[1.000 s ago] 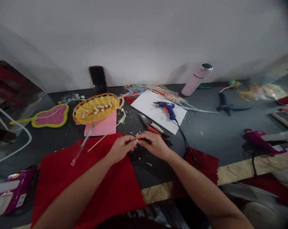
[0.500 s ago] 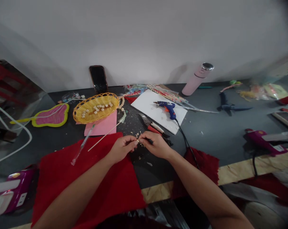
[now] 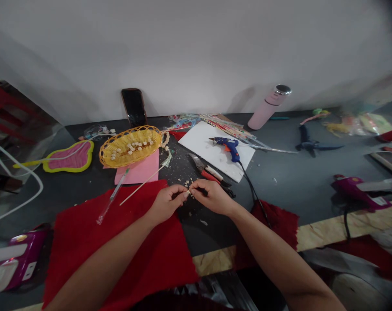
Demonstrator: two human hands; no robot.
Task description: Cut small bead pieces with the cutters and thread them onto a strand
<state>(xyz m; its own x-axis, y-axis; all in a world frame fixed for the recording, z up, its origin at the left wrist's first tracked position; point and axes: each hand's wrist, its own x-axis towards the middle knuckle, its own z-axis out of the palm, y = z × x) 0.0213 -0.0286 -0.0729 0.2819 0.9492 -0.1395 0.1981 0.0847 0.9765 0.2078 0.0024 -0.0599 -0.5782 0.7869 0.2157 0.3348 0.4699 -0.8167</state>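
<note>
My left hand and my right hand meet fingertip to fingertip over the dark table. Between the pinched fingers of both is a small pale piece, partly covered by them. Several similar pale bits lie scattered just beyond the fingertips. Red-handled pliers rest behind my right hand. A thin pale stick lies left of my left hand, across the pink paper and the red cloth. The yellow oval basket holds several pale cubes.
A blue glue gun lies on a white board, its cord running toward the table's front edge. Behind stand a pink bottle and a phone. Purple devices sit at both sides.
</note>
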